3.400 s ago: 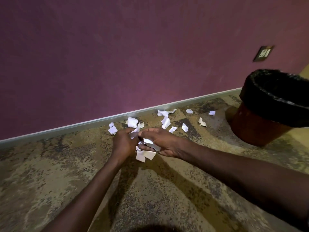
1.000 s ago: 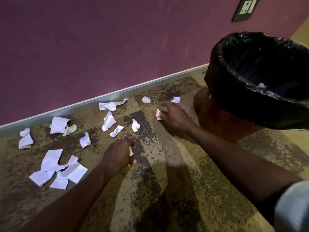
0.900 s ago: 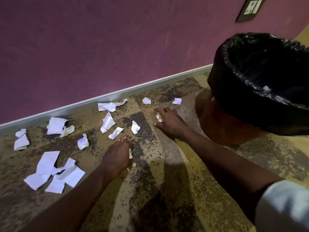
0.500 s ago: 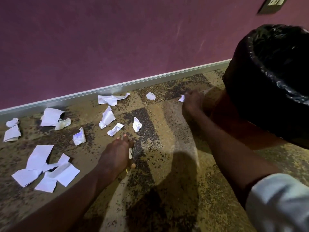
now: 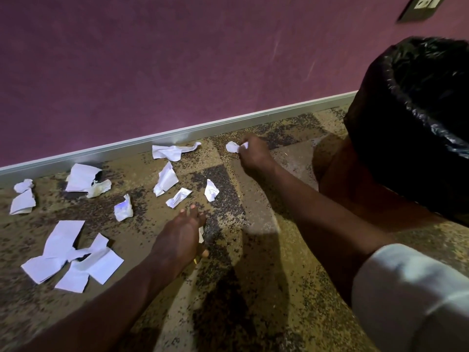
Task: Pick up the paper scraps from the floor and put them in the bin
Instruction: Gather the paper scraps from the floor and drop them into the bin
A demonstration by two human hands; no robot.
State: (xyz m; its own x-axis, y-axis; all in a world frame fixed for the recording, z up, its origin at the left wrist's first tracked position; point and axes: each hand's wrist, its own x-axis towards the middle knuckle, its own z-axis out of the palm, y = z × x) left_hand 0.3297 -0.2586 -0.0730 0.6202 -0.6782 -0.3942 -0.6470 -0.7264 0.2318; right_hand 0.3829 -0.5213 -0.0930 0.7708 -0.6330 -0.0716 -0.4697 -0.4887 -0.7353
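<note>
right hand (image 5: 253, 154) fingers pinched on a crumpled scrap (image 5: 232, 147) left of the bin (image 5: 375, 128); left hand (image 5: 179, 240) farther left, flat, fingers together.

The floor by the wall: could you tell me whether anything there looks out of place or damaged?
Yes. Torn and crumpled paper scraps litter the carpet along the baseboard, outside the bin. The right hand pinches one scrap; the left hand rests on the floor.

Patterned carpet (image 5: 253, 288) w/ white paper scraps (image 5: 166, 179), bin (image 5: 380, 194).
</note>
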